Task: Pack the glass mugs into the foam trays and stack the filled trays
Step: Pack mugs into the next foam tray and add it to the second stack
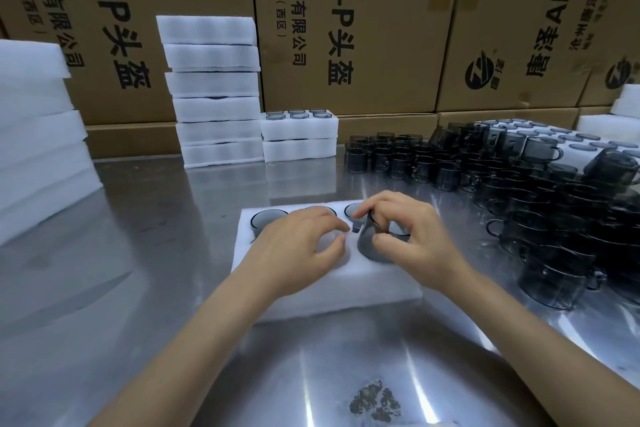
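Behind everything we face a wall of brown cardboard cartons (363,28) printed with black characters. Below them spreads the shiny steel counter (145,288) that carries all our work. At its far left rises a leaning pile of foam sheets (38,135); further back stands a tall stack of trays (214,90), and touching it on the right a short stack (299,135) whose top tray shows dark mug rims. To our right a dense crowd of smoky glass mugs (519,184) covers the counter. In front of us lies the foam tray (311,288), three mugs already seated along its far row. Our left hand (298,246) rests flat on it, fingers relaxed and holding nothing. Our right hand (412,236) pinches a tilted mug (372,243) over a near-row pocket, fingers closed around its rim.
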{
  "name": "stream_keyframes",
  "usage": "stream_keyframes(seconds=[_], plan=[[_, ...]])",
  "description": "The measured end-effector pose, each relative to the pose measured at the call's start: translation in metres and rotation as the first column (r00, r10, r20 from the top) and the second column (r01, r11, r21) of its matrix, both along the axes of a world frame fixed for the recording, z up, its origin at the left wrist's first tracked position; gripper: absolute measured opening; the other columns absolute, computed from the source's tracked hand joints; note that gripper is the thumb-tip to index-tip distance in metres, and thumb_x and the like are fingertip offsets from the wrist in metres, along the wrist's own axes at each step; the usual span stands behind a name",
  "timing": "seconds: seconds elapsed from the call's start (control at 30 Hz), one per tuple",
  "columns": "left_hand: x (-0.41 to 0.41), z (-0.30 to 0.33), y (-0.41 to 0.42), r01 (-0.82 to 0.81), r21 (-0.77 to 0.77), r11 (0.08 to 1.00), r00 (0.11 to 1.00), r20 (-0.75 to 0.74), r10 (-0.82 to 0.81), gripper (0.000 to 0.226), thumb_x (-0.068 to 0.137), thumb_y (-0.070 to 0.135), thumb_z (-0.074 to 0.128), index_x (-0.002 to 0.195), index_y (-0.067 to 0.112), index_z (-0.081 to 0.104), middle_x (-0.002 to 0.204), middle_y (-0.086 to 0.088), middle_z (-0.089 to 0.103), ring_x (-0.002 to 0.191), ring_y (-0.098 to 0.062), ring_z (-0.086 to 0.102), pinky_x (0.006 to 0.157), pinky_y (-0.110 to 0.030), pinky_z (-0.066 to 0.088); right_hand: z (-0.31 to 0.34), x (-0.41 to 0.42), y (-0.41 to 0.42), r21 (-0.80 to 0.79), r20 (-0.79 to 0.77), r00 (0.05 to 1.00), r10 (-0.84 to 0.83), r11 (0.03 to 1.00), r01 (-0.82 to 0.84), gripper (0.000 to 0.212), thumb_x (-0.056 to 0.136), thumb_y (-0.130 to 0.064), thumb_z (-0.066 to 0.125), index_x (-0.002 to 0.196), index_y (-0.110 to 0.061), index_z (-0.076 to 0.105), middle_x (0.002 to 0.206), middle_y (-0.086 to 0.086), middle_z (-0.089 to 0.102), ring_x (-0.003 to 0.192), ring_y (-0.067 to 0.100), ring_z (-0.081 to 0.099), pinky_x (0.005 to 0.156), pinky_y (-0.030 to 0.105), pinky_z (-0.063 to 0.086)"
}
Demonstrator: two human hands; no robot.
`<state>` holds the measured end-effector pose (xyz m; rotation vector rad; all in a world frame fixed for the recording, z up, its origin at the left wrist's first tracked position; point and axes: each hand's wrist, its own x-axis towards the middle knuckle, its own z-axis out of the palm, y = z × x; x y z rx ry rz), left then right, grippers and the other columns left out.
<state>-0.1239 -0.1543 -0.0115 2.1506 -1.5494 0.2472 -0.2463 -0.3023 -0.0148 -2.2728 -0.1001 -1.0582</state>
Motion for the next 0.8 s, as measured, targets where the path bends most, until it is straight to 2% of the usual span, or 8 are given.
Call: stream_keyframes(seconds=[0.17, 0.33, 0.4, 0.5, 0.57, 0.67, 0.73, 0.8], plan=[[-0.001, 0.000, 0.000, 0.001, -0.009, 1.000, 1.000, -0.007, -0.001, 0.029, 0.093, 0.033, 0.045, 0.116, 0.029, 0.062, 0.117, 0.018, 0.058, 0.111, -0.004, 0.050, 0.090, -0.032, 0.044, 0.001, -0.002, -0.001, 0.033, -0.061, 0.998, 0.032, 0.999, -0.030, 0.014, 0.063, -0.026, 0.046, 0.057, -0.024, 0.033, 0.087, 0.003, 0.069, 0.100, 0.009, 0.061, 0.079, 0.034, 0.046], [-0.001, 0.000, 0.001, 0.010, -0.023, 1.000, 1.000, -0.022, -0.011, 0.027, 0.093, 0.031, 0.047, 0.115, 0.030, 0.063, 0.116, 0.018, 0.059, 0.108, -0.004, 0.050, 0.087, -0.036, 0.046, 0.002, -0.003, -0.001, 0.033, -0.134, 0.991, 0.028, 0.999, -0.024, 0.014, 0.061, -0.029, 0.045, 0.056, -0.024, 0.033, 0.093, -0.008, 0.071, 0.103, 0.004, 0.060, 0.079, 0.033, 0.047], [-0.001, 0.000, 0.000, 0.014, -0.028, 1.000, 1.000, -0.018, -0.015, 0.027, 0.093, 0.032, 0.047, 0.115, 0.030, 0.063, 0.117, 0.018, 0.059, 0.109, -0.004, 0.050, 0.088, -0.034, 0.046, 0.003, -0.004, 0.000, 0.033, -0.151, 0.988, 0.024, 0.999, -0.019, 0.014, 0.060, -0.030, 0.045, 0.056, -0.022, 0.034, 0.093, -0.004, 0.071, 0.106, 0.001, 0.059, 0.080, 0.033, 0.047], [0.000, -0.001, 0.001, 0.010, -0.025, 1.000, 1.000, 0.009, -0.010, 0.029, 0.094, 0.034, 0.046, 0.118, 0.029, 0.061, 0.121, 0.019, 0.058, 0.114, -0.002, 0.048, 0.092, -0.029, 0.042, 0.005, -0.008, 0.000, 0.007, -0.192, 0.981, -0.013, 1.000, 0.015, 0.013, 0.065, -0.031, 0.047, 0.059, -0.020, 0.043, 0.112, -0.006, 0.068, 0.117, -0.004, 0.051, 0.092, 0.031, 0.044], [-0.002, 0.002, 0.002, 0.028, -0.060, 0.998, 0.999, 0.044, -0.026, 0.029, 0.094, 0.032, 0.047, 0.120, 0.026, 0.061, 0.121, 0.015, 0.059, 0.113, -0.007, 0.051, 0.092, -0.030, 0.043, 0.006, -0.012, -0.002, -0.013, -0.168, 0.983, -0.081, 0.997, 0.080, 0.011, 0.074, -0.027, 0.050, 0.068, -0.019, 0.054, 0.126, -0.014, 0.060, 0.125, -0.001, 0.045, 0.102, 0.031, 0.038], [-0.010, 0.008, 0.006, 0.113, -0.178, 0.977, 0.975, 0.210, -0.074, 0.031, 0.094, 0.023, 0.048, 0.120, 0.019, 0.063, 0.120, 0.007, 0.063, 0.110, -0.015, 0.057, 0.090, -0.031, 0.046, 0.007, -0.021, -0.005, 0.022, -0.072, 0.986, -0.153, 0.988, 0.155, 0.022, 0.083, -0.030, 0.049, 0.096, -0.023, 0.065, 0.130, -0.021, 0.055, 0.130, 0.000, 0.040, 0.107, 0.034, 0.035], [-0.018, 0.008, 0.009, 0.195, -0.207, 0.959, 0.946, 0.296, -0.129, 0.037, 0.092, 0.023, 0.045, 0.125, 0.014, 0.061, 0.126, 0.003, 0.061, 0.114, -0.015, 0.057, 0.094, -0.032, 0.044, 0.005, -0.026, -0.004, -0.016, -0.078, 0.981, -0.176, 0.984, 0.175, 0.036, 0.086, -0.029, 0.046, 0.118, -0.030, 0.061, 0.135, -0.022, 0.051, 0.134, 0.000, 0.036, 0.110, 0.034, 0.032], [-0.026, 0.003, 0.011, 0.246, -0.163, 0.955, 0.921, 0.346, -0.178, 0.043, 0.091, 0.027, 0.042, 0.127, 0.011, 0.059, 0.131, -0.001, 0.058, 0.119, -0.018, 0.055, 0.100, -0.035, 0.041, -0.001, -0.028, -0.003, -0.078, -0.155, 0.968, -0.199, 0.979, 0.189, 0.045, 0.088, -0.032, 0.042, 0.133, -0.032, 0.051, 0.141, -0.021, 0.044, 0.137, -0.001, 0.030, 0.114, 0.032, 0.027]])
